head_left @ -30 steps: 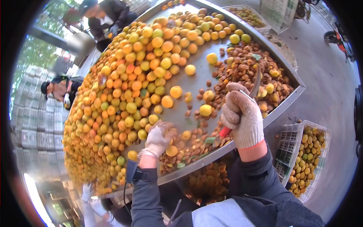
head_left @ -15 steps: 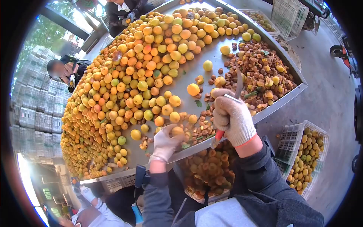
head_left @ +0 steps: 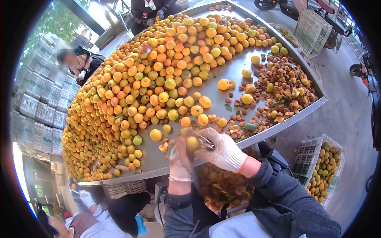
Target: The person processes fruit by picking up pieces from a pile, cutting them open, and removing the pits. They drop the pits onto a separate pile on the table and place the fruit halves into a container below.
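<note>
Just over the table's near edge, my left hand is closed around a yellow apricot. My right hand, in a white knit glove, grips a knife with its metal part right at the apricot; most of its handle is hidden in the fist. Both hands are close together, and the left one is partly blurred. Behind them, whole apricots and scattered brown pits lie on the metal table. Below my hands sits a container of split apricots.
A big heap of apricots covers the table's left and far side. Pits and scraps pile up at the right, inside the raised rim. A crate of apricots stands on the floor at right. Other people work around the table.
My right hand has come down and left, bringing the knife to the apricot. My left hand has lifted the apricot from near the table edge. The view has shifted slightly.
</note>
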Tool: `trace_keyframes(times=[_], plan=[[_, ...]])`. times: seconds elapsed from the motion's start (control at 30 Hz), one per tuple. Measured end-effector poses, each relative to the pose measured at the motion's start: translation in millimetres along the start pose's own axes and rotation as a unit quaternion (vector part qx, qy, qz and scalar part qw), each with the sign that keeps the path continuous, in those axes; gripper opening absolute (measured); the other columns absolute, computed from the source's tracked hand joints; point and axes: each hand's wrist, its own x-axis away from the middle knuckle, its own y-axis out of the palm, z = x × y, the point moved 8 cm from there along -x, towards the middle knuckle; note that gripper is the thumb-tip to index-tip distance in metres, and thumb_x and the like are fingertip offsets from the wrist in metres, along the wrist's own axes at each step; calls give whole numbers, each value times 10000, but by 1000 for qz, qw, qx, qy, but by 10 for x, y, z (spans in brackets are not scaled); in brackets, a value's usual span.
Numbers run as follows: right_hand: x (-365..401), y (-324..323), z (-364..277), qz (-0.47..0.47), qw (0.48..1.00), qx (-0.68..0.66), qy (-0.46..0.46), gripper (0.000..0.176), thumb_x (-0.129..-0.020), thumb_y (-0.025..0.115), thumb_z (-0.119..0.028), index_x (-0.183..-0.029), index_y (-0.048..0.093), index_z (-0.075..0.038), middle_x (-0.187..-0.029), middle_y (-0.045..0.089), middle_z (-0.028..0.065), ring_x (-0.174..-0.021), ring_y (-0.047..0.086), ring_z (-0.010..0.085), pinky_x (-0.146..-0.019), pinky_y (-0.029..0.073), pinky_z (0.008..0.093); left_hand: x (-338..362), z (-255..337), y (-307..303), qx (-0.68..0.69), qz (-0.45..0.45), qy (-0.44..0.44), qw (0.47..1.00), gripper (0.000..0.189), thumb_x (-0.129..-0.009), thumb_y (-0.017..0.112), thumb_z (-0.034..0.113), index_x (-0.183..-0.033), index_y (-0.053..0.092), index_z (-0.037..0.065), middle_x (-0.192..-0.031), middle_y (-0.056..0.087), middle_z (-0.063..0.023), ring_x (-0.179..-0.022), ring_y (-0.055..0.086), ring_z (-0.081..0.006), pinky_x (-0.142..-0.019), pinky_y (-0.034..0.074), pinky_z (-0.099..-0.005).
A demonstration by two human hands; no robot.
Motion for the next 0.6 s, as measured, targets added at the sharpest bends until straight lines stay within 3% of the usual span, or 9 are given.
trace_keyframes(times=[0.03,0.07,0.1,0.13,0.17,0.33,0.5,0.57,0.6], plan=[[-26,-14,-31,33,998,21,-40,306,-832,665,-141,-1111,586,-43,-876,654,42,-772,616,131,-703,508,288,-26,38,-25,-313,-59,134,938,503,-994,448,274,-1402,371,-10,-1301,510,-131,-1164,507,-243,-970,423,-355],[-36,-38,-77,66,994,42,-79,345,-844,665,-172,-1148,570,-38,-845,648,44,-750,618,133,-680,510,287,9,79,12,-307,-59,135,940,503,-994,448,274,-1402,371,-10,-1301,510,-131,-1164,507,-243,-970,423,-355],[-48,-54,-138,65,994,49,-77,345,-844,665,-172,-1148,570,-38,-845,648,44,-750,618,133,-680,510,287,89,117,114,-160,-88,87,979,497,-984,459,234,-1405,366,-13,-1308,504,-132,-1173,502,-245,-960,433,-358],[-67,-42,-79,30,989,-143,24,348,-860,653,-207,-1146,572,-25,-807,635,41,-702,607,120,-625,498,271,154,136,201,-11,-115,37,993,494,-973,470,194,-1408,362,-15,-1315,498,-133,-1182,497,-247,-950,442,-360],[-57,44,-33,-6,936,-329,124,359,-876,642,-242,-1144,575,-12,-769,622,37,-654,597,107,-570,486,255,166,173,223,31,-135,25,990,529,-917,543,119,-1396,373,-26,-1319,495,-128,-1158,524,-246,-925,469,-350],[-58,157,111,-22,933,-298,203,365,-887,638,-277,-1131,589,-11,-730,592,16,-498,501,50,-419,379,201,75,80,31,-58,-79,23,995,559,-856,652,139,-1344,435,-29,-1250,550,-121,-1073,585,-223,-893,497,-327],[-70,228,132,-33,959,-203,195,313,-881,642,-258,-1064,630,-5,-774,616,21,-674,562,67,-581,461,225,-26,-31,-282,-25,-41,10,999,527,-850,701,221,-1270,501,-25,-1152,607,-120,-1018,612,-208,-883,511,-323],[-44,228,27,-44,967,-185,171,300,-880,638,-242,-1044,630,9,-805,629,27,-733,573,77,-637,472,240,-67,-64,-369,129,-24,1,991,484,-874,661,117,-1300,479,-22,-1150,615,-104,-979,632,-206,-865,517,-308],[-40,232,-34,-54,974,-167,146,288,-880,634,-225,-1024,629,24,-835,642,32,-791,583,86,-693,484,255,-65,-50,-366,128,-23,2,992,484,-874,661,117,-1300,479,-22,-1150,615,-104,-979,632,-206,-865,517,-308]])
